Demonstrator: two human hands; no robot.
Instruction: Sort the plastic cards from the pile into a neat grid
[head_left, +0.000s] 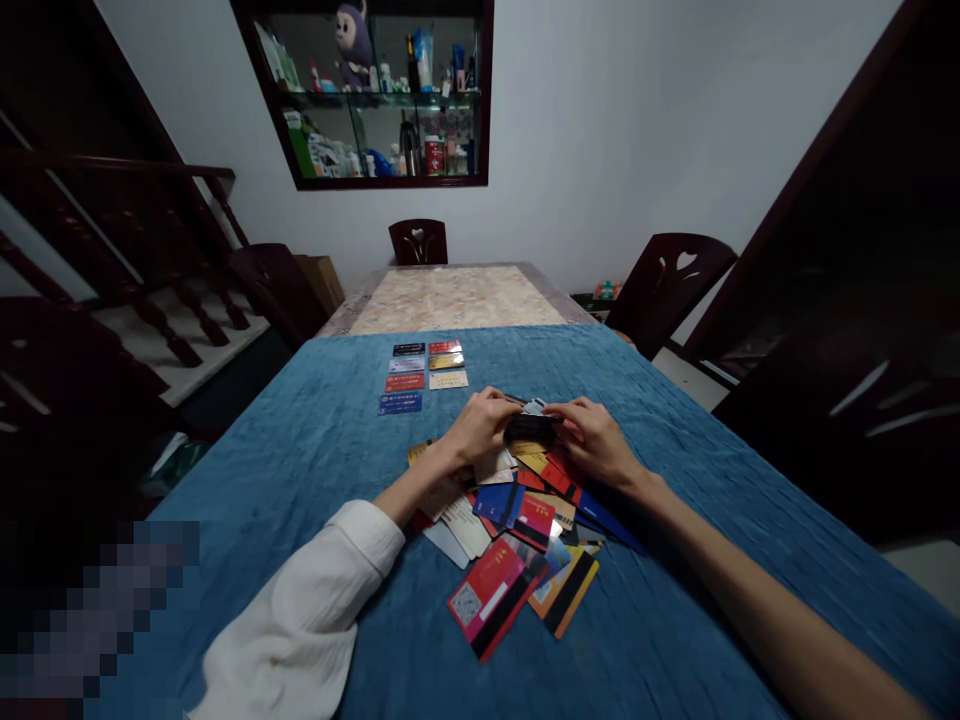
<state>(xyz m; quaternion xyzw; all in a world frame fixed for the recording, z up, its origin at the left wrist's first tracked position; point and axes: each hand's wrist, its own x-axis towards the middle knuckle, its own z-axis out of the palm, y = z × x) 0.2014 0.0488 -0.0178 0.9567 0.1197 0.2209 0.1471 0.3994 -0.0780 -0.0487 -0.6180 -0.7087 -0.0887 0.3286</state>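
The left hand (481,426) and right hand (598,440) pinch opposite ends of a dark card (531,428), perhaps one of several held together, at the far side of a loose card pile (501,504) on the blue-covered worktop (315,460). Beyond, to the left, seven laid-out cards (405,382) lie in two columns.

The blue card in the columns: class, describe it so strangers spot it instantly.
On the blue cloth, find the two columns of cards, beyond the left hand's left side. The blue card ends the left column, nearest the viewer; no other there is deep blue.
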